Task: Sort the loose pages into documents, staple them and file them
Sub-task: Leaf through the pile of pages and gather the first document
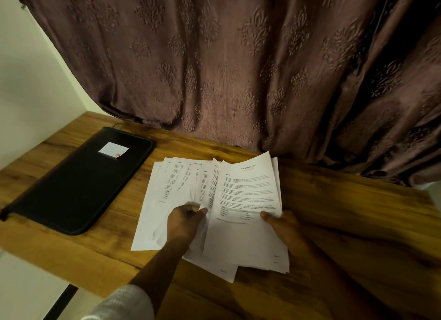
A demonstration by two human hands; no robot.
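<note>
1. Left hand point(185, 225), grey sleeve point(124, 303) behind it. To the right of the black zip folder point(78, 181), nearer the viewer than its far end. Fingers curled, thumb on top, pinching the lower part of a fan of sheets. Probably held this way so each heading stays readable while the sheets are compared.

2. Right hand point(285, 228). Further right of the folder again. Thumb pressed down on the lower right of the top sheet point(248, 195), with the fingers hidden beneath the paper. It appears to hold this sheet and a few under it apart from the fan, likely as a document being gathered.

3. Loose pages point(181, 183). Printed white sheets, just right of the folder and not touching it. They are held low over the desk point(346, 212), their near corners overhanging its front edge. Whether they rest on the wood cannot be told. The left portion is fanned and the right portion is roughly squared. Sorting is judged under way, with nothing visibly stapled or filed.

4. Black zip folder. Lies flat and closed, set at an angle, with a white label point(113, 149) near its far end. Presumably parked beside the work as the place to file finished documents.

5. Curtain point(226, 57). Brown and patterned, hanging beyond the folder, its hem meeting the desk's back edge.

6. Wall point(31, 81). Pale, to the left of the folder and beyond it.
</note>
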